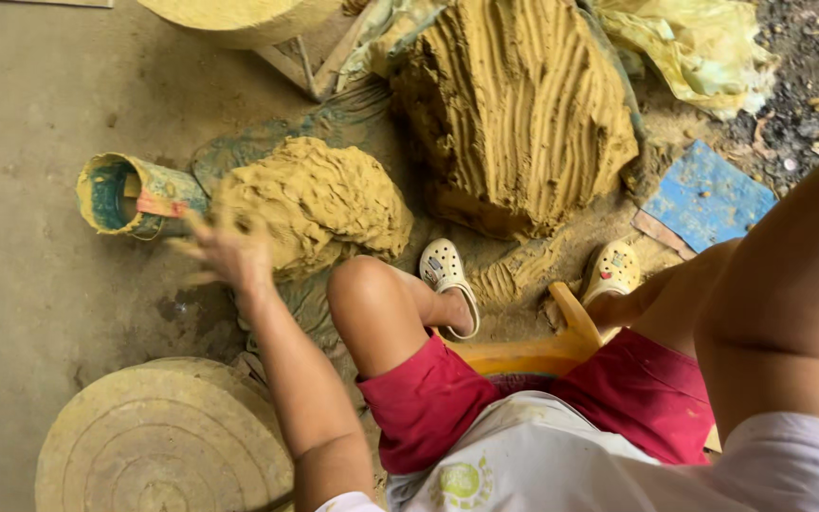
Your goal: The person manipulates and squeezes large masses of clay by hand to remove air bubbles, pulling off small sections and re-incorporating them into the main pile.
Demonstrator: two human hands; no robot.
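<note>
We see the left hand (229, 254) stretched out from a long, straight arm, fingers spread and blurred, palm against the near edge of a small mound of yellow clay (319, 204) on the floor beside a clay-smeared tube (130, 196). The right hand is out of frame; only its raised forearm (789, 284) shows, so we cannot tell its grip.

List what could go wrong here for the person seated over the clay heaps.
1. The left hand is blurred at the edge of the small clay heap; a fast swipe could knock the clay-smeared tube lying beside it and roll it away.
2. Wet clay smears the ground under the clogs, so a foot might slip on standing.
3. The tall grooved clay mound stands close to the feet; a loosened chunk could slump onto them.
</note>
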